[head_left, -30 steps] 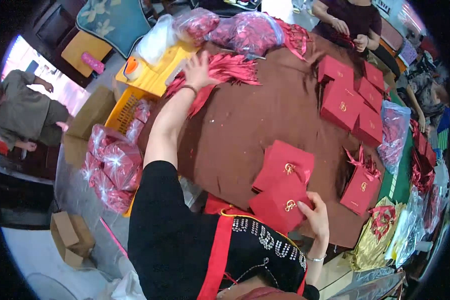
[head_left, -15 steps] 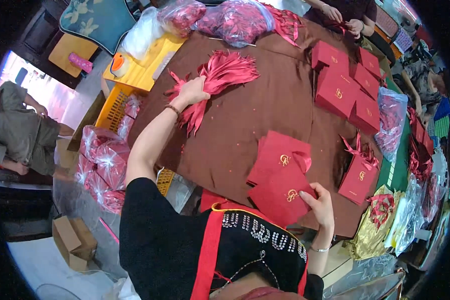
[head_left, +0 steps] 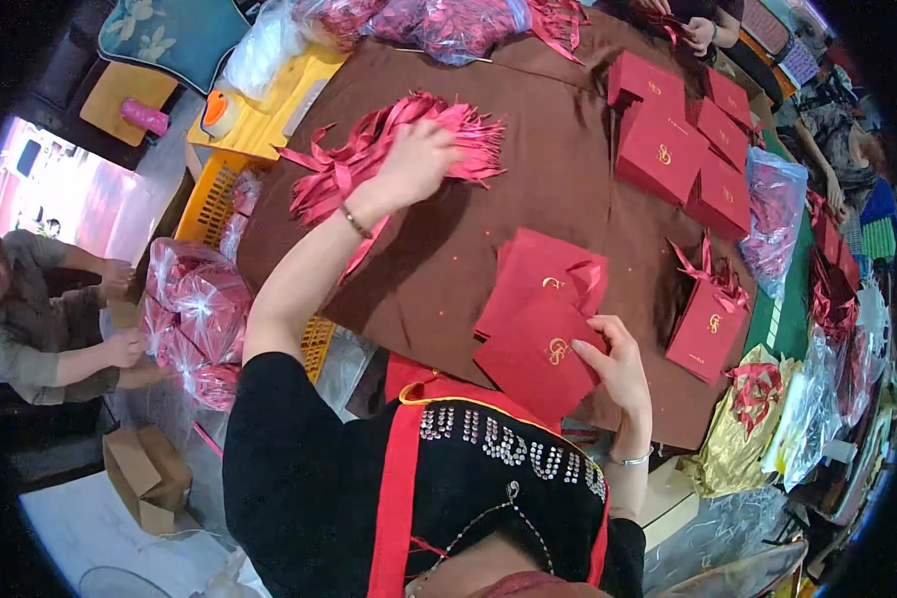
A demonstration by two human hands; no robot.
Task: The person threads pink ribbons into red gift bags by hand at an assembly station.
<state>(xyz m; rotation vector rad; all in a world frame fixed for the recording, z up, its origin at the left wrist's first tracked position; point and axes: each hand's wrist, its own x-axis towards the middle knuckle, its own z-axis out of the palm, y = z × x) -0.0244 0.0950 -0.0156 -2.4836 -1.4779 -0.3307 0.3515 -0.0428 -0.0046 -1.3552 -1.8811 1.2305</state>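
Observation:
My left hand (head_left: 419,164) is over a loose bundle of red ribbons (head_left: 339,164), touching them; its fingers are smeared by motion, and whether any ribbon is gripped does not show. At the table's near edge my right hand (head_left: 618,369) pinches a flat red paper gift bag (head_left: 543,359) by its right side, thumb on top. This bag, with a gold emblem, overlaps more red bags (head_left: 528,269) lying just beyond it. A ribbon loop (head_left: 590,284) shows at the right of those. Right of my hand, another gift bag (head_left: 708,329) lies with ribbon at its top.
Stacks of red bags (head_left: 668,149) stand on the brown cloth (head_left: 538,149) at the far right. Plastic-wrapped red bundles (head_left: 458,25) lie along the far edge. A yellow crate (head_left: 214,204) and a tape roll (head_left: 219,115) are at left. Co-workers sit at left and far right.
My left hand has lifted from its grasp around the ribbons and shifted right over them; the bundle is spread differently. My right hand keeps hold of the bag. The whole view has shifted slightly.

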